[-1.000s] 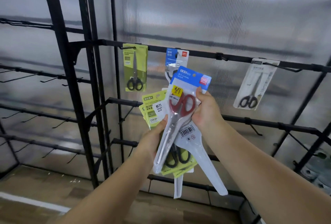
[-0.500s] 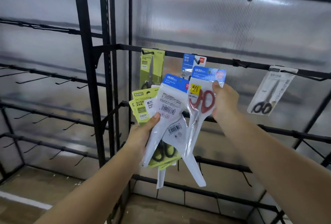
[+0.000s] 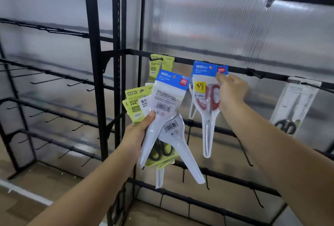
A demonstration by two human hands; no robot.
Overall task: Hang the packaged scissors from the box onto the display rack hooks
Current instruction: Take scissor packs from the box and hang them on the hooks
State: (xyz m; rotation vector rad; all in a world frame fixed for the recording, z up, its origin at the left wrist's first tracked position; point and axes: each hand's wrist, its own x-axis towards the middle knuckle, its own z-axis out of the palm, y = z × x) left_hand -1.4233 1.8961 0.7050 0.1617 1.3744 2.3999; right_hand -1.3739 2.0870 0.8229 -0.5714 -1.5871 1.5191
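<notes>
My right hand [image 3: 230, 93] pinches a blue-topped pack of red-handled scissors [image 3: 204, 97] by its upper right side, its header up against the black rail [image 3: 238, 69] of the display rack. Whether the header sits on a hook I cannot tell. My left hand [image 3: 139, 131] grips a fanned bundle of scissor packs [image 3: 162, 110], blue-and-white ones in front and green ones behind. A green pack [image 3: 155, 66] hangs on a hook just left of the bundle's top. A white pack with black-handled scissors [image 3: 292, 106] hangs at the right.
Black uprights [image 3: 94, 66] divide the rack into bays backed by frosted plastic panels. Rows of bare hooks [image 3: 54, 79] stick out on the left bay and on the lower rails [image 3: 253, 184]. A wooden floor lies below.
My right hand has lifted the red-handled pack up and to the right, away from the bundle, up to the rail. The view has moved closer to the rack.
</notes>
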